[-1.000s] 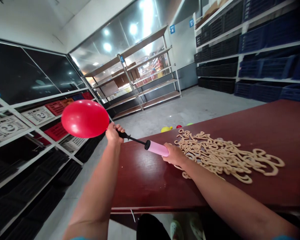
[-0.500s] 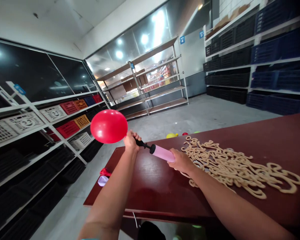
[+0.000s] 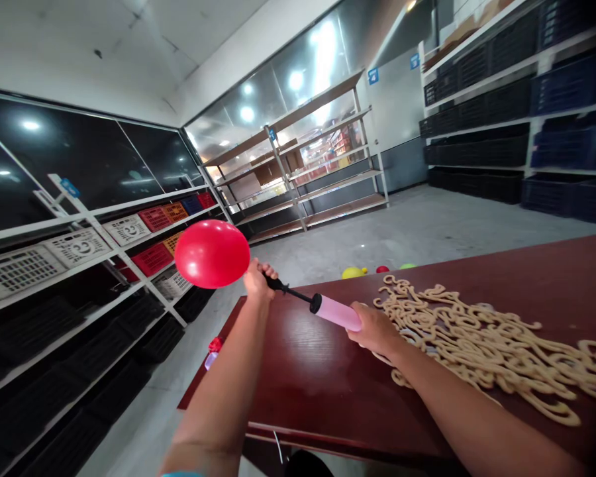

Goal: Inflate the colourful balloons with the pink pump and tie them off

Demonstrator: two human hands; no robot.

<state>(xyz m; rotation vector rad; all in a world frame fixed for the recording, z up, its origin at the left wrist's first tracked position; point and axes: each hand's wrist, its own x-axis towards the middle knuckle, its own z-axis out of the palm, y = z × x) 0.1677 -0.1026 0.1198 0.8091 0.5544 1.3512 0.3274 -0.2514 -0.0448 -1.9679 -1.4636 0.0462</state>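
Note:
A red inflated balloon (image 3: 212, 254) sits at the outer side of my left hand (image 3: 259, 280). That hand is closed around the black nozzle end of a balloon pump (image 3: 336, 313) and the balloon's neck, which the fingers hide. My right hand (image 3: 376, 328) is wrapped around the pump's pink barrel. Between the hands, a length of thin black rod shows. The pump is held above the dark red table (image 3: 298, 371), tilted down toward the right.
A heap of beige curly strands (image 3: 477, 338) lies on the table's right side. Uninflated red balloons (image 3: 215, 344) and a lilac one (image 3: 210, 360) lie at the left edge. Beyond the table, a yellow balloon (image 3: 352, 273) is on the floor. Shelves with crates (image 3: 151, 259) stand left.
My hands have moved apart, and more of the pump's black rod shows. The view has shifted slightly, so the table and shelves sit farther right.

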